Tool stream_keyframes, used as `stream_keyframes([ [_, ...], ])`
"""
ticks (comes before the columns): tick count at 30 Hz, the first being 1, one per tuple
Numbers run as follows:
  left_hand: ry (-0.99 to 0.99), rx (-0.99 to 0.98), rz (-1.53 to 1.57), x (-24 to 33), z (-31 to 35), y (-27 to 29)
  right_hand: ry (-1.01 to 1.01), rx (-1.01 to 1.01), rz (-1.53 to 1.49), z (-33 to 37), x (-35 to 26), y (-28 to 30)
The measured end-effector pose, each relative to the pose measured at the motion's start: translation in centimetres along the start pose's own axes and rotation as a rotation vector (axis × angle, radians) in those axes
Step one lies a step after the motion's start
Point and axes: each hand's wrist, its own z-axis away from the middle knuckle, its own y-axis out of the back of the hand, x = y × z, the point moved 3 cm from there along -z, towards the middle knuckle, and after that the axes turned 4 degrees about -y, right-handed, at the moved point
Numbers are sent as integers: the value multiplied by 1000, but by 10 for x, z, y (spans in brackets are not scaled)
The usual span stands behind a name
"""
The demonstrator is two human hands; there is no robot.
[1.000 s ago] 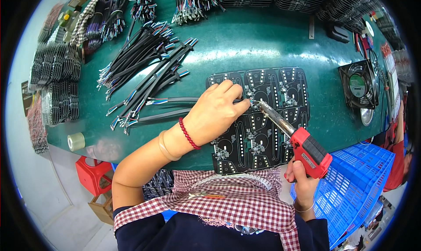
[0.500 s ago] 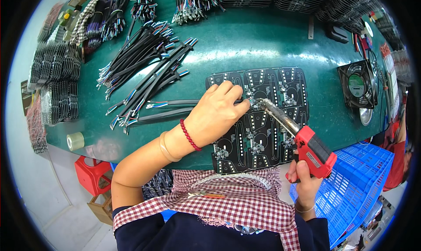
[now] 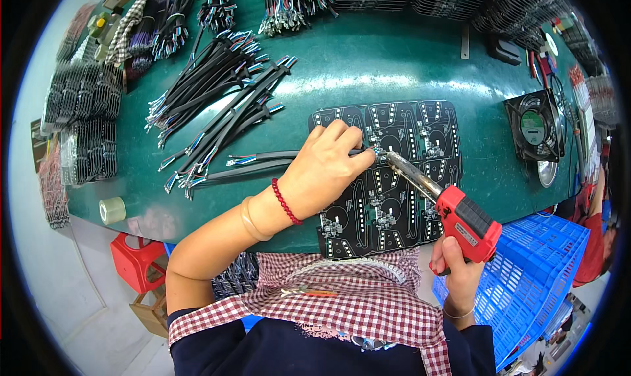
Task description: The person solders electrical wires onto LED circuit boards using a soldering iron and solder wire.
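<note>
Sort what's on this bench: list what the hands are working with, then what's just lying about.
In use:
left hand
right hand
red soldering gun
black circuit boards
cable under the left hand

Lying about:
cable bundles
small fan
tape roll
blue crate

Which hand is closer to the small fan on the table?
Right. The right hand holds the red soldering gun below-left of the fan; the left hand rests on the circuit boards, farther left.

white label on the red soldering gun (image 3: 467, 233), round green label on the black fan (image 3: 533, 127)
</note>
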Motion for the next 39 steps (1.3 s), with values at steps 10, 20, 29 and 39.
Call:
stream_keyframes([
  [10,-6,9,-4,1,2,-1,-12,31,-31,2,-7,-5],
  [20,0,6,-15,3,1,0,59,144,-181,2,-12,0],
  [29,0,19,-2,3,2,0,-71,42,-101,1,-6,-1],
  [39,-9,19,-25,3,3,-1,45,143,-164,0,-13,3],
])
